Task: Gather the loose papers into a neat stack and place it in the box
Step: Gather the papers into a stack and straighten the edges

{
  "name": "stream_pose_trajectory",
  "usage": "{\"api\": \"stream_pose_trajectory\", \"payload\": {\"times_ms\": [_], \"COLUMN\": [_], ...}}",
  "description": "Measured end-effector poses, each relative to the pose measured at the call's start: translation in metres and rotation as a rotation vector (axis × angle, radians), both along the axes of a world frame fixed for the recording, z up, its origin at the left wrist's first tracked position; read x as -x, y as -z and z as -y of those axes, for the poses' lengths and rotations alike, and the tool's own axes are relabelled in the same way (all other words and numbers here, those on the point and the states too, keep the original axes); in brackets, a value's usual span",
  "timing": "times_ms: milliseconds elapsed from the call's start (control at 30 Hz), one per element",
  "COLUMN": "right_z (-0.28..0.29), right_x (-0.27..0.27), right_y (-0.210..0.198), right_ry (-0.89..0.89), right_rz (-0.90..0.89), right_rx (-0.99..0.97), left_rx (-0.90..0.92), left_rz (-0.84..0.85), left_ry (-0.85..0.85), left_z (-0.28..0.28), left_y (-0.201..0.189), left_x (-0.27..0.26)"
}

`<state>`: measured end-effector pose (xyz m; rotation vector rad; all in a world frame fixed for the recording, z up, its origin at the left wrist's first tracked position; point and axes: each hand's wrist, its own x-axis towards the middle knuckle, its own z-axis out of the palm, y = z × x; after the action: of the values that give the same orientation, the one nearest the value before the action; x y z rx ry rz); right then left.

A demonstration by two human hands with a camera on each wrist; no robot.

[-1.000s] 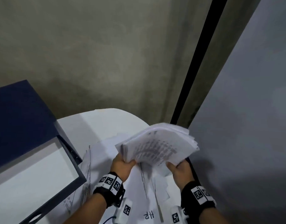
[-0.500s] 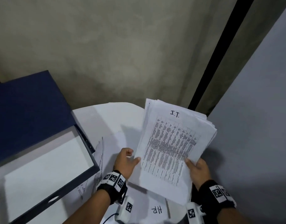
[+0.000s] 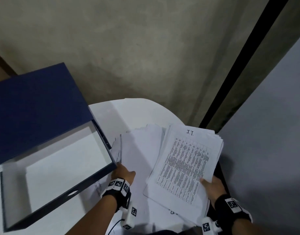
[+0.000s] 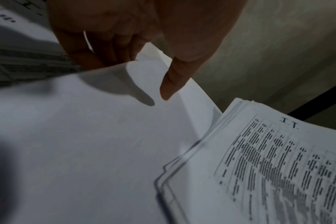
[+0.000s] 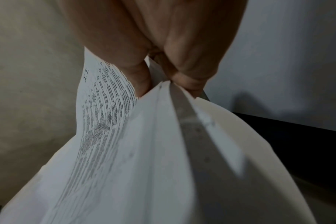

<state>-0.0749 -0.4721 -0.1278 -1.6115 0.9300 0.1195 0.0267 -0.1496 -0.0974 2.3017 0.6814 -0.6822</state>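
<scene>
A thick stack of printed papers (image 3: 185, 167) headed "I.T." hangs tilted over the right side of the white table (image 3: 137, 112). My right hand (image 3: 207, 182) pinches its near right corner, thumb on top (image 5: 159, 81). Blank loose sheets (image 3: 140, 156) lie fanned between the stack and the box. My left hand (image 3: 126, 171) grips their near left edge, fingers under the top sheet (image 4: 105, 136) and thumb over it (image 4: 144, 75). The navy box (image 3: 64, 194) stands open at the left, with a white inside and its lid (image 3: 37, 112) raised behind.
More sheets with print lie under the loose ones beside the box's right wall (image 3: 117, 153), and one with handwriting (image 3: 173, 212) near the front edge. A concrete wall (image 3: 146, 48) is behind the table, and a grey panel (image 3: 273, 133) stands close at the right.
My left hand has let go of the printed stack and moved left onto the blank sheets. The right hand alone now holds the stack, lower and flatter than before.
</scene>
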Motion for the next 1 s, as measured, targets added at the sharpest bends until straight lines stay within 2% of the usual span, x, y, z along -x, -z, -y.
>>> {"api": "stream_pose_trajectory", "payload": {"times_ms": [133, 200, 333, 500, 567, 633, 733, 833, 1000], "right_z": [0.000, 0.000, 0.002, 0.003, 0.003, 0.003, 0.002, 0.003, 0.003], "right_x": [0.004, 0.004, 0.007, 0.009, 0.010, 0.011, 0.011, 0.011, 0.011], "right_y": [0.010, 0.015, 0.020, 0.023, 0.024, 0.023, 0.026, 0.027, 0.028], "right_ry": [-0.030, -0.018, 0.000, 0.034, 0.051, 0.052, 0.054, 0.040, 0.025], "right_rz": [-0.047, -0.063, -0.067, -0.063, -0.062, -0.062, -0.062, -0.064, -0.071], "right_rx": [0.036, 0.042, 0.050, 0.025, 0.008, 0.003, 0.007, 0.015, 0.021], "left_rx": [0.143, 0.083, -0.108, -0.037, -0.042, -0.070, -0.055, -0.026, -0.059], "left_rz": [0.018, 0.025, -0.004, 0.047, 0.089, 0.061, 0.030, 0.065, 0.132], "left_ry": [0.101, 0.179, 0.149, 0.250, 0.227, 0.154, 0.145, 0.157, 0.078], "left_z": [0.003, 0.007, 0.011, 0.015, 0.017, 0.014, 0.008, 0.009, 0.010], "left_y": [0.002, -0.004, -0.015, -0.013, -0.014, -0.018, -0.022, -0.026, -0.028], "left_x": [-0.002, 0.001, 0.008, 0.010, 0.011, 0.011, 0.008, 0.010, 0.010]}}
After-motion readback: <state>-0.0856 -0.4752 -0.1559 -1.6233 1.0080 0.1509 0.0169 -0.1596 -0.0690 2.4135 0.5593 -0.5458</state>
